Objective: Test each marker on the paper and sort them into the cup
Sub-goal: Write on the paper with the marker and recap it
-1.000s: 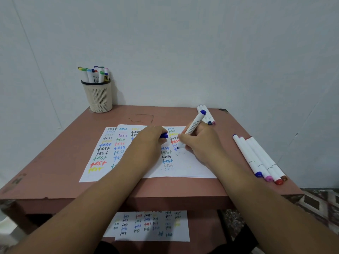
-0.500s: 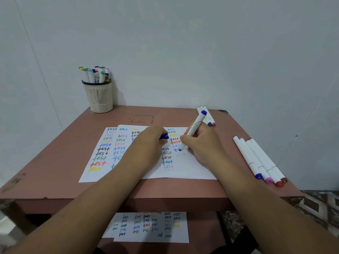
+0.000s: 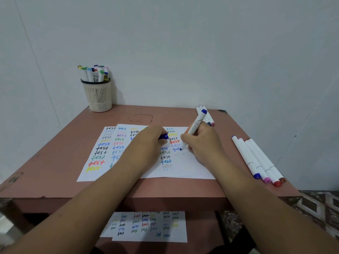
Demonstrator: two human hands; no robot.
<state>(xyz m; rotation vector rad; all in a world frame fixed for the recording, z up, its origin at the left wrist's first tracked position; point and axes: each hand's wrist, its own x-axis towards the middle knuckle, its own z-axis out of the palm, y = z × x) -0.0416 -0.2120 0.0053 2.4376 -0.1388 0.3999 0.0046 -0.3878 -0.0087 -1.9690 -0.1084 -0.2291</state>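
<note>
Brown table [image 3: 55, 171]: hands grip blue marker [image 3: 195, 126] and cap [image 3: 163, 136]; cup [image 3: 98, 95] back-left.

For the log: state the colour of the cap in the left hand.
Blue cap, left hand, head view.

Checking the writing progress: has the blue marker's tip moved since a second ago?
Yes. The blue marker tip shifted slightly right along the paper, extending the blue word.

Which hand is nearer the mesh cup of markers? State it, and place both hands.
Left. The left hand rests on the paper, in front and to the right of the cup. The right hand, writing with a blue marker, is farther right.
</note>
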